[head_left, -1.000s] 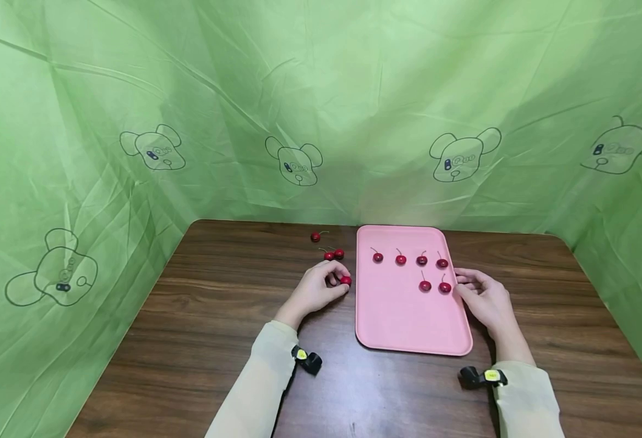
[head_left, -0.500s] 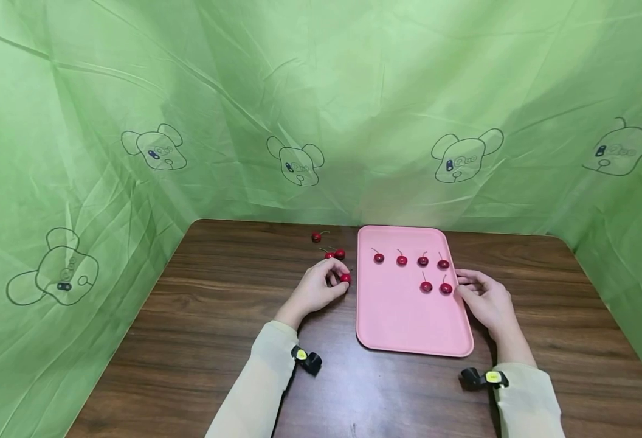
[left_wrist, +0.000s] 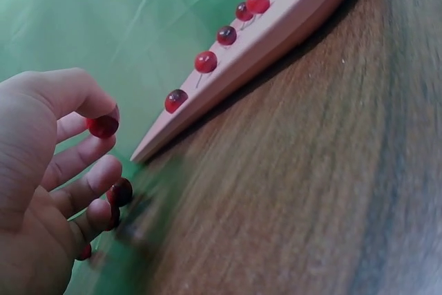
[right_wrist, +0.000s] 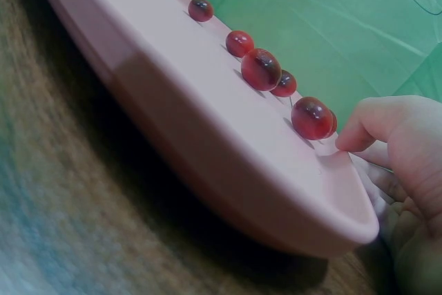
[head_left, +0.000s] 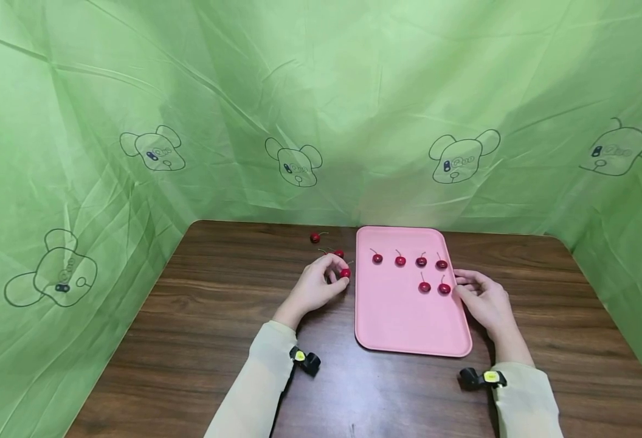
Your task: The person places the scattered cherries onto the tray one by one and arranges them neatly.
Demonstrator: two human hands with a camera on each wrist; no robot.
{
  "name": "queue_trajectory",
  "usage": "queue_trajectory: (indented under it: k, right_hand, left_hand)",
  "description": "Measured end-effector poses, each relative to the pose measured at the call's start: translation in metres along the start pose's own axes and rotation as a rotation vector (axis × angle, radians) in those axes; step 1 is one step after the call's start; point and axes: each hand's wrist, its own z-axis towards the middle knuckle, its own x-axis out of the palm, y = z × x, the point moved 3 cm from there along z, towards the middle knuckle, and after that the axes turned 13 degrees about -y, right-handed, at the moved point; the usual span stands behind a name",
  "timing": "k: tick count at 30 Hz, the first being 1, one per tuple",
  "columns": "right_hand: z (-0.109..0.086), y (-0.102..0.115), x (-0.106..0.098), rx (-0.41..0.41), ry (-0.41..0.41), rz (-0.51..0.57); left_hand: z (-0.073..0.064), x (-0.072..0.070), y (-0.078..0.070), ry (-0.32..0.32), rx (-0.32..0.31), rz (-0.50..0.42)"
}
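My left hand pinches a red cherry between thumb and finger, just left of the pink tray; the left wrist view also shows this held cherry. At the tray's right side, my right hand grips the rim, thumb over the edge and the other fingers outside it. On the tray, cherries with stems form a far row, from a left cherry to a right cherry. Two more, a cherry and a cherry, sit nearer on the right.
Beyond my left hand lie a loose cherry and another cherry on the brown wooden table; a third is mostly hidden by the hand. Green cloth with mouse drawings hangs behind the table and at its sides.
My left hand has moved slightly away from me with the pinched cherry, and now covers most of one loose cherry. The right hand and the tray stay where they were.
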Motion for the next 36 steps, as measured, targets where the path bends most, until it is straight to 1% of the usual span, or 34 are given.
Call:
queue_trajectory:
  k: [7, 16, 20, 24, 29, 34, 36]
  right_hand:
    - [0.0, -0.002, 0.0, 0.002, -0.002, -0.004]
    - [-0.001, 0.003, 0.004, 0.021, 0.014, 0.022]
    - [0.0, 0.003, 0.005, 0.023, 0.008, 0.03]
    - [0.0, 0.003, 0.004, 0.027, 0.007, 0.028]
    - [0.0, 0.001, 0.002, 0.033, 0.003, 0.013]
    - [0.0, 0.001, 0.0, 0.033, -0.001, 0.01]
    - [0.0, 0.001, -0.001, 0.032, -0.002, 0.012]
  left_hand:
    - [0.003, 0.002, -0.008, -0.014, 0.002, -0.016]
    - [0.008, 0.006, -0.03, -0.022, 0.045, -0.003]
    - [0.013, 0.012, -0.043, -0.021, 0.065, 0.015]
    - [0.019, 0.024, -0.053, 0.002, 0.048, 0.011]
    - [0.024, 0.046, -0.061, 0.024, 0.016, -0.014]
    - [0.026, 0.069, -0.07, 0.063, 0.024, -0.015]
    - [0.027, 0.078, -0.071, 0.08, 0.024, 0.004]
